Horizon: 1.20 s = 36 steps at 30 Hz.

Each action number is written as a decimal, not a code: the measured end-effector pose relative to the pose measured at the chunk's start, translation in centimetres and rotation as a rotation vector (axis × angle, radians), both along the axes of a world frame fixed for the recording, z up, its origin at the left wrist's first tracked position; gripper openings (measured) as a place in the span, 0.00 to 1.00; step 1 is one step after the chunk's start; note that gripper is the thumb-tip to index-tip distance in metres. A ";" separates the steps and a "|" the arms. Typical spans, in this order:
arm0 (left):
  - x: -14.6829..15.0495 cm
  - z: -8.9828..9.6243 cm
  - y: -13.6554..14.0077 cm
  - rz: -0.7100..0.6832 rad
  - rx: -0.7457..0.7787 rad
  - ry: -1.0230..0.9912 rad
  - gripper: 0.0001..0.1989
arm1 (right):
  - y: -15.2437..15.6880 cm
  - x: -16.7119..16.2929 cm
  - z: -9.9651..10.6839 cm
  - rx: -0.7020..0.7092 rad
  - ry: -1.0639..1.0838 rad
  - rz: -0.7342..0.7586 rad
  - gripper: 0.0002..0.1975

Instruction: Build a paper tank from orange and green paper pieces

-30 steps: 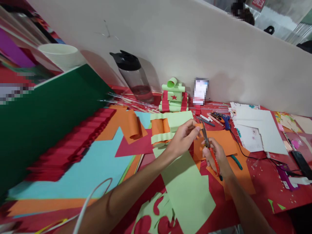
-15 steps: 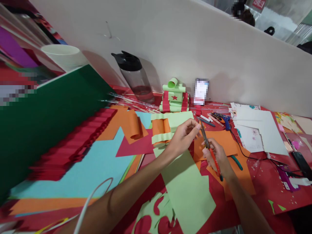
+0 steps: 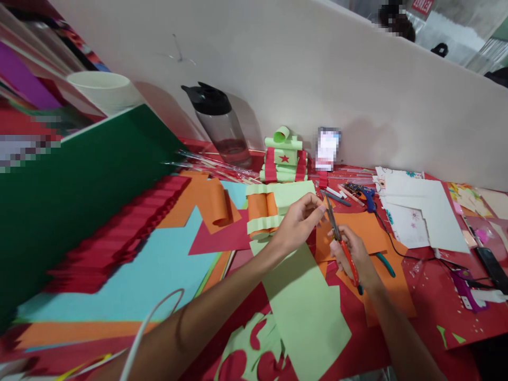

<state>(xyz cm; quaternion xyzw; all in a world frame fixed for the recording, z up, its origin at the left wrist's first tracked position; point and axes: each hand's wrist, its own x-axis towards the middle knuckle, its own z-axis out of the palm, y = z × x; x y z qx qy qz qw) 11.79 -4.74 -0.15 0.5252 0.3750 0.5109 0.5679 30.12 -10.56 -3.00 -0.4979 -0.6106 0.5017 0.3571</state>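
Observation:
My right hand [image 3: 349, 251] is closed around the red handles of a pair of scissors [image 3: 335, 225], whose blades point up and away from me. At the blade tips my left hand [image 3: 304, 214] pinches a small piece of orange paper [image 3: 329, 201], mostly hidden by the fingers. Just behind my left wrist stand orange rolls banded with pale green paper [image 3: 260, 209]. A pale green sheet [image 3: 305, 307] lies under my left forearm. Orange sheets [image 3: 369, 230] lie beneath and beside my right hand.
Behind stand a green paper tank model [image 3: 283, 161], a phone [image 3: 327, 149] and a water bottle [image 3: 222, 127] against the white partition [image 3: 278, 63]. A glue gun [image 3: 369, 201] with its cord lies right. Folded red paper [image 3: 119, 238] and a green board [image 3: 79, 174] are left; green offcuts [image 3: 254, 338] lie in front.

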 end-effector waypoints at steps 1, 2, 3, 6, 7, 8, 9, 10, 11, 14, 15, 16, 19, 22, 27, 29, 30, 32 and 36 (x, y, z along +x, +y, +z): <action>0.0 0.0 0.0 0.002 -0.003 0.004 0.20 | 0.0 0.0 0.0 0.003 -0.001 0.005 0.13; 0.0 0.0 0.0 0.005 -0.004 0.011 0.20 | 0.0 0.0 0.0 0.006 -0.002 0.010 0.13; 0.0 0.0 0.0 0.007 -0.004 0.018 0.19 | 0.0 0.0 0.1 0.009 -0.004 0.013 0.13; -0.1 0.0 0.0 0.013 0.006 0.039 0.18 | -0.1 0.1 0.1 0.010 -0.005 0.019 0.13; -0.1 0.0 0.0 0.013 0.010 0.040 0.18 | -0.1 0.1 0.1 0.010 -0.006 0.019 0.13; -0.1 0.0 0.1 0.011 0.011 0.040 0.18 | -0.1 0.1 0.1 0.010 -0.006 0.020 0.13; -0.1 0.1 0.1 0.008 0.013 0.037 0.17 | -0.1 0.0 0.0 0.011 -0.007 0.019 0.13; -0.1 0.1 0.1 0.007 0.014 0.035 0.17 | -0.1 0.0 0.0 0.013 -0.007 0.019 0.13; -0.1 0.1 0.0 0.006 0.017 0.032 0.17 | -0.1 0.0 0.0 0.015 -0.006 0.018 0.13; -0.1 0.1 0.0 0.005 0.019 0.032 0.16 | -0.1 0.0 0.1 0.015 -0.006 0.018 0.13; -0.1 0.1 0.0 0.005 0.017 0.033 0.16 | -0.1 0.0 0.1 0.015 -0.008 0.020 0.13; -0.1 0.1 0.0 0.004 0.015 0.034 0.16 | -0.1 0.0 0.0 0.015 -0.009 0.023 0.13; -0.1 0.1 0.0 0.007 0.013 0.043 0.15 | 0.0 0.1 -0.1 0.022 -0.011 0.037 0.14; 0.0 0.1 0.1 0.011 0.009 0.050 0.14 | 0.0 0.2 -0.2 0.024 -0.015 0.044 0.14; -0.1 0.1 0.1 0.008 0.000 0.068 0.13 | 0.0 0.3 -0.3 0.018 -0.024 0.057 0.15; -0.1 0.1 0.1 0.005 -0.007 0.068 0.13 | 0.0 0.4 -0.3 0.016 -0.026 0.062 0.15; -0.1 0.0 0.1 0.003 -0.010 0.067 0.13 | 0.0 0.4 -0.2 0.014 -0.028 0.064 0.15; -0.1 -0.1 0.1 0.002 -0.011 0.065 0.14 | 0.0 0.4 -0.2 0.009 -0.031 0.063 0.15; -0.1 -0.1 0.1 0.005 -0.008 0.064 0.14 | 0.0 0.3 0.1 -0.007 -0.038 0.053 0.15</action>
